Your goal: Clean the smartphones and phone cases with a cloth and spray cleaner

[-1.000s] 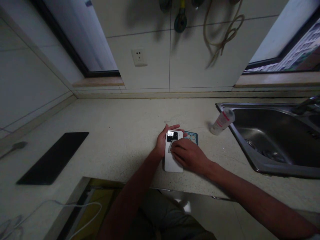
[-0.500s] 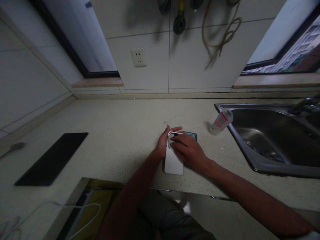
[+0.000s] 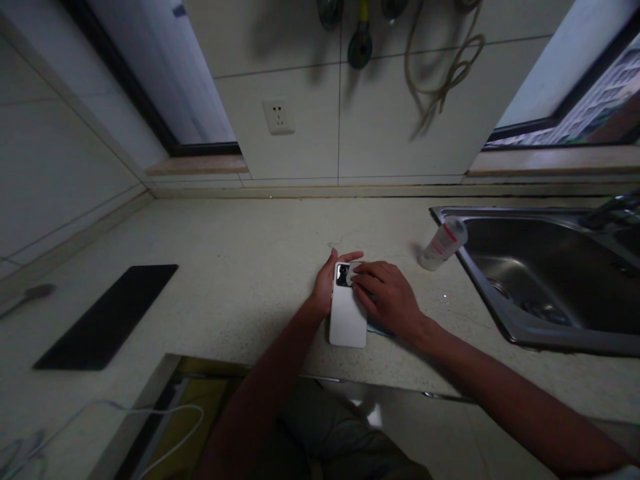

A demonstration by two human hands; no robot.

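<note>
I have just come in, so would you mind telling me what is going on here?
A person's left hand holds a white phone back side up over the counter. The right hand pinches a small pale piece, possibly a wipe, at the phone's camera block. A blue-green item beside the phone is mostly hidden by the right hand. A clear cup is near the sink.
</note>
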